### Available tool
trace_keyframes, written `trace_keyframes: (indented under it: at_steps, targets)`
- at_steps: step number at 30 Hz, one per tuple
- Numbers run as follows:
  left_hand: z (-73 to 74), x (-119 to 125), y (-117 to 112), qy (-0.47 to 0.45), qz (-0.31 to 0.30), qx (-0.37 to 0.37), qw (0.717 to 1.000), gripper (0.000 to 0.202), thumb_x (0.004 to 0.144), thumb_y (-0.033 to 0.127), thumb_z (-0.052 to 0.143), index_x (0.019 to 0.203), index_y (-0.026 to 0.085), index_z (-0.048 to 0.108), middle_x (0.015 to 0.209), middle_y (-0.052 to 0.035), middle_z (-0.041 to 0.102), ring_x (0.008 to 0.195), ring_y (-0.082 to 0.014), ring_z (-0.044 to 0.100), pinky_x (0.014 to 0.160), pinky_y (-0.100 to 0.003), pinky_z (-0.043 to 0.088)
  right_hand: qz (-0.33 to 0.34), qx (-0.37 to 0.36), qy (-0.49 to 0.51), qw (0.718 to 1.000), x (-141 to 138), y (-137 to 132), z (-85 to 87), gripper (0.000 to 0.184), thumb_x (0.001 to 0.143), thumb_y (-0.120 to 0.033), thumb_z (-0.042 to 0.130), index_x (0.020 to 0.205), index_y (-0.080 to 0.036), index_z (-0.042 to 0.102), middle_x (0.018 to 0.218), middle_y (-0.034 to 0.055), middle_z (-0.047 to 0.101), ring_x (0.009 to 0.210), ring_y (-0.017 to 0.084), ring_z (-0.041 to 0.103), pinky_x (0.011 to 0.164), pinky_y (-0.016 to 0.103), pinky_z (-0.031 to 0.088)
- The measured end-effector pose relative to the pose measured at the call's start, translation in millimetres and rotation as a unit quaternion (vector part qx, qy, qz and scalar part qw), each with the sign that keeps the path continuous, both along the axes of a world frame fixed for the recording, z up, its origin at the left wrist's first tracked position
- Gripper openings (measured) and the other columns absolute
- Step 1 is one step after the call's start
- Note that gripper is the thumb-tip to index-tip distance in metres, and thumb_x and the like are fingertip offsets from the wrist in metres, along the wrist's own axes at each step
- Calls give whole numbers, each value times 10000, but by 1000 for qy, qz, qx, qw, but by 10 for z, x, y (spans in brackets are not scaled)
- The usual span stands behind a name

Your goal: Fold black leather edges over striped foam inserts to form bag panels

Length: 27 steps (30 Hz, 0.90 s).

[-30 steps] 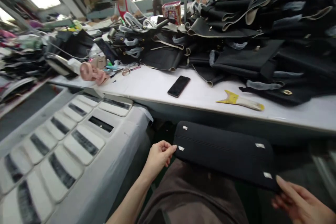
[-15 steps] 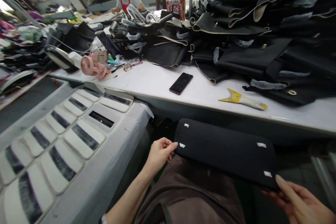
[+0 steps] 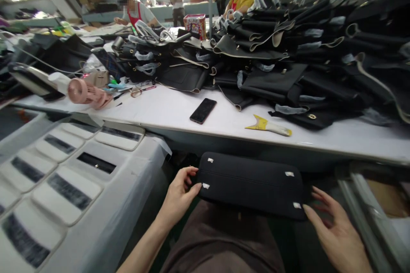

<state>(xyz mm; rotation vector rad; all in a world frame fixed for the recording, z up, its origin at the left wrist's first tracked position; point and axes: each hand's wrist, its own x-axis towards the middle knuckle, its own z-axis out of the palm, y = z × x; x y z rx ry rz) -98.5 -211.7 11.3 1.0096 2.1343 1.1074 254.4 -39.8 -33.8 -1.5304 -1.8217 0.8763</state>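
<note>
A long black rounded-corner panel [image 3: 250, 185], looking like a bag bottom, lies across my lap, with a stitched line along it and small white patches near its corners. At its left end is my left hand [image 3: 181, 192], thumb on the edge and fingers curled by the side, partly hidden. My right hand [image 3: 336, 226] is by the right end with its fingers apart. Its thumb tip is at the lower right corner, and the other fingers stand off the panel. What lies under the panel is hidden.
Ahead, a white table [image 3: 153, 111] bears a phone [image 3: 203, 111], a yellow-ended scraper-like tool [image 3: 269, 126], a pink fan [image 3: 86, 92] and heaped black bags [image 3: 275, 81]. At left, a covered table [image 3: 105, 204] holds several white flaps [image 3: 67, 194] with dark strips. Co-workers [image 3: 137, 10] are beyond.
The view has turned to the right. My right hand has loosened from the panel's right corner and its fingers have spread. My left hand stays at the left end.
</note>
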Motion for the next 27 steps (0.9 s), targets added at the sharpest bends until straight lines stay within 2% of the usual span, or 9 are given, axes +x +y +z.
trace_keyframes:
  at_steps: [2,5,9,12,15,17,20,24,27]
  targets:
    - [67,-76,47,79,-86,-1,993,315,855,256,571,1168,259,611,1372,-71,502,1220,-233,509,1028,-391,425,113,120,-91,982,10,80,80,433,893,-441,492,1269,-248,586,1434,69,479,1312,314,438,1075,553,394]
    - [137,-183,122,170,-190,-12,967,280,869,228,523,1100,279,672,1438,-36,473,1335,-259,415,1132,-453,327,215,200,-171,940,18,177,204,367,926,-282,431,1227,-239,637,1407,31,531,1400,275,326,1124,525,342]
    - [251,-217,255,274,-240,-17,931,206,880,298,541,986,295,717,1274,-21,612,1219,-257,523,1139,-496,312,237,231,-246,911,-105,269,409,278,896,-255,495,1077,-228,704,1233,37,658,1280,285,472,1096,540,350]
    - [346,-141,432,333,-243,-15,911,211,873,394,589,768,246,697,1169,-39,651,1149,-257,560,1141,-505,298,219,241,-298,898,-375,328,590,215,894,-361,566,843,-197,696,989,75,701,1073,292,579,1068,535,358]
    - [389,-49,661,363,-251,-24,897,244,778,455,706,732,220,653,1266,-59,614,1233,-293,505,1157,-519,259,215,234,-322,892,-748,371,699,288,843,-454,651,889,-170,672,1008,114,667,1044,310,573,1064,516,360]
    - [383,-13,811,358,-264,-38,895,372,694,469,776,971,241,678,1409,-67,523,1322,-327,425,1170,-559,203,237,217,-303,897,-998,390,703,429,803,-483,695,1083,-160,659,1201,128,628,1179,333,518,1102,511,323]
    - [353,1,1007,323,-311,-71,891,836,607,482,822,1358,292,509,1519,-70,400,1390,-353,339,1168,-593,162,309,136,-268,902,-1323,415,655,633,791,-549,686,1284,-166,585,1346,123,569,1296,327,451,1141,512,272]
    - [365,-30,1202,250,-361,-134,888,934,533,537,837,1368,255,525,1398,-114,540,1265,-377,496,1073,-532,364,385,28,-249,889,-1568,483,663,786,733,-615,697,1371,-188,527,1367,130,558,1282,306,487,1168,519,207]
    - [440,-133,1251,205,-354,-161,898,873,545,487,832,1343,271,552,1338,-99,592,1198,-378,553,995,-505,441,396,8,-257,881,-1465,626,726,803,667,-564,754,1370,-244,537,1357,96,575,1294,323,474,1178,532,157]
